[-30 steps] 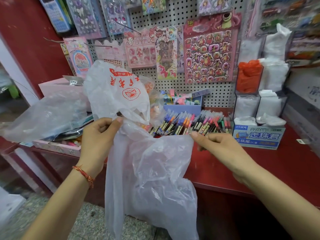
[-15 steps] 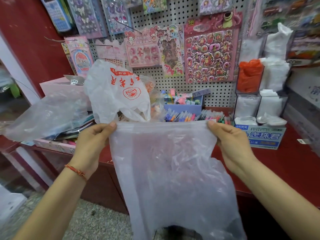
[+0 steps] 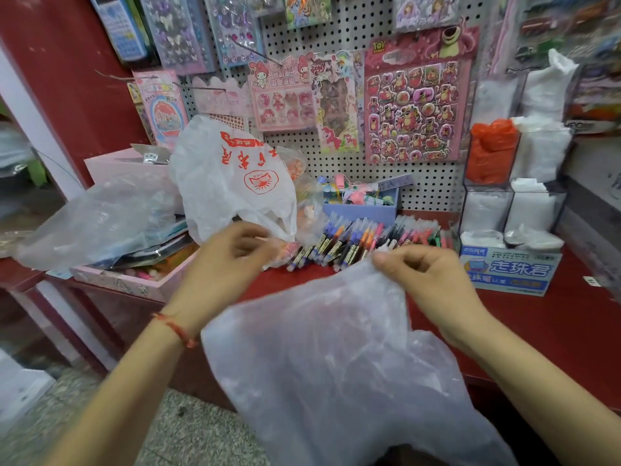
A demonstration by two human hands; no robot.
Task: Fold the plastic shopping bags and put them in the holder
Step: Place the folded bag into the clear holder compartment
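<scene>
**Left corner dropped: the bag [image 3: 336,364] now hangs from the right hand [image 3: 433,280] alone.**

Half a second ago the clear bag was stretched flat between both hands. Now it sags below the right hand, which pinches its top edge between thumb and fingers, and its other corner has fallen to just below the left wrist. The left hand [image 3: 228,257] has come off the edge, its fingers curled and blurred in front of the printed bag [image 3: 235,176]; I cannot tell whether it holds anything. The flat spread is gone, so folding has probably hardly begun. The holder [image 3: 510,193] stands on the desk [image 3: 554,331] beyond and to the right of the right hand, with orange and white bags already in it. Pens [image 3: 363,240] lie just beyond both hands.
</scene>
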